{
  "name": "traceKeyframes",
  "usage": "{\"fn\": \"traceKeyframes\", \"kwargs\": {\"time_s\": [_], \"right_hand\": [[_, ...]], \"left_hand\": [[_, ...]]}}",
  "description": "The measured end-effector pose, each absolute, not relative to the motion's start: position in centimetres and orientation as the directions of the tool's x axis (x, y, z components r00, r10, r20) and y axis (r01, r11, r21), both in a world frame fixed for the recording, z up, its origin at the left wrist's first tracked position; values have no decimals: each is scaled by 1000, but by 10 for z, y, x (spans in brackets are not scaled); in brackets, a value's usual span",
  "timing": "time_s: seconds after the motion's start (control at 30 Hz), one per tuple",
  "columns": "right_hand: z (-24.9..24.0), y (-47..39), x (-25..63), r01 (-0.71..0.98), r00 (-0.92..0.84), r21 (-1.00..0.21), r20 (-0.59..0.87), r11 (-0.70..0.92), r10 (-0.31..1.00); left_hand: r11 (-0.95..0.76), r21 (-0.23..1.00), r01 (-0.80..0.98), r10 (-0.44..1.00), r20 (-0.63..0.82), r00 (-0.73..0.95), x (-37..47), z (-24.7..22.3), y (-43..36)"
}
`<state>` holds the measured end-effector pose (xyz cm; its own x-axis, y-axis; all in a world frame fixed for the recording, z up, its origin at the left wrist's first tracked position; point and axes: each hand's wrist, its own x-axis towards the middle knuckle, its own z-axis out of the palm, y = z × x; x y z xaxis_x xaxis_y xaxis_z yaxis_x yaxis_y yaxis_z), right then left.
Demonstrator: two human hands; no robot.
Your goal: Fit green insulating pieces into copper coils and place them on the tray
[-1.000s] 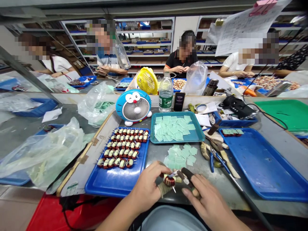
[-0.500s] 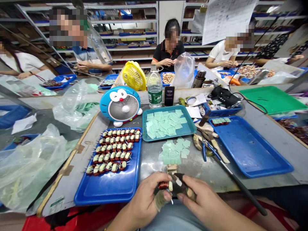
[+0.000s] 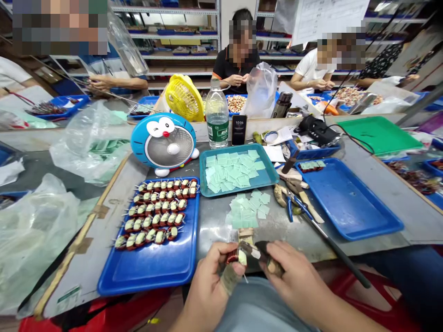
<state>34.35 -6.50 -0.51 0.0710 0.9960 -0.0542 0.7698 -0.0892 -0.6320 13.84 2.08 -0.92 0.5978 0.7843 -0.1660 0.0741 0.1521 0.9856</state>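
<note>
Between thumb and fingers, my left hand (image 3: 215,276) pinches a small wound coil (image 3: 233,256) of red-brown wire with a pale face and a thin metal lead. Tape wraps the left thumb. My right hand (image 3: 294,272) grips a dark tool with a wooden end (image 3: 275,266); its metal blade (image 3: 249,250) reaches to the coil. Just beyond the hands, green square sheets (image 3: 246,210) lie on the metal tabletop beside a small wooden block (image 3: 246,234). Rows of similar coils (image 3: 155,207) stand in the blue tray (image 3: 148,272) at left.
A teal tray (image 3: 273,177) holds more green sheets. Pliers (image 3: 290,203) and a long dark rod (image 3: 346,258) lie at right, by another blue tray (image 3: 360,198). A fan (image 3: 166,143), bottle (image 3: 217,115) and phone (image 3: 239,130) stand behind. People work across the table.
The view has shifted, so the trays and fan appear further left and higher. The blade now lies closer against the coil's pale face. Both hands keep their holds.
</note>
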Motion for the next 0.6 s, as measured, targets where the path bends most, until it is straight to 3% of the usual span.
{"fn": "traceKeyframes", "kwargs": {"time_s": [0.17, 0.6], "right_hand": [[-5, -56, 345, 833, -20, -553, -32, -1, 999], [41, -47, 368, 871, -210, -465, -61, 158, 976]], "left_hand": [[258, 966, 3, 721, -195, 665, 131, -14, 28], [252, 965, 65, 534, -195, 823, 127, 11, 37]]}}
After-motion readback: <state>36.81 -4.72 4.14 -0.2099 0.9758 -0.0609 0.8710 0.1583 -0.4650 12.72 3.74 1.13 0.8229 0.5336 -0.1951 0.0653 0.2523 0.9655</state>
